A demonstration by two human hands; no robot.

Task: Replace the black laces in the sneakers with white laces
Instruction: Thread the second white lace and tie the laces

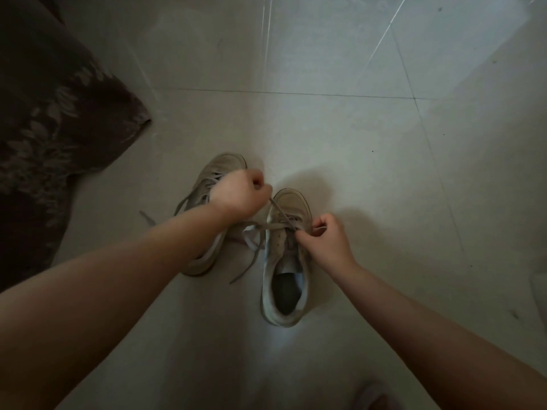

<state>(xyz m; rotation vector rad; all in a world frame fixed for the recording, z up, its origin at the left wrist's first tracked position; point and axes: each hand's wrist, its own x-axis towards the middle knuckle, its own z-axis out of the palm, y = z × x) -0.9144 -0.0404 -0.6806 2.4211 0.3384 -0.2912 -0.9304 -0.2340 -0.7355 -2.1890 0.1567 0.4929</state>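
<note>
- The right sneaker [285,261] lies on the floor [355,143], toe far, heel near, and its lace [276,213] runs up-left from the eyelets.
- The left hand [236,193] is fisted on the lace's far end (pulled taut), beyond the toe.
- The right hand [322,241] pinches the lace at the eyelets on the shoe's right side and is the nearer hand.
- The left sneaker [207,202] is laced too.

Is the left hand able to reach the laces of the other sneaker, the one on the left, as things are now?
Probably yes. The left hand hangs right above the left sneaker, nothing between them, but it pinches the lace of the right sneaker and must let go first.
</note>
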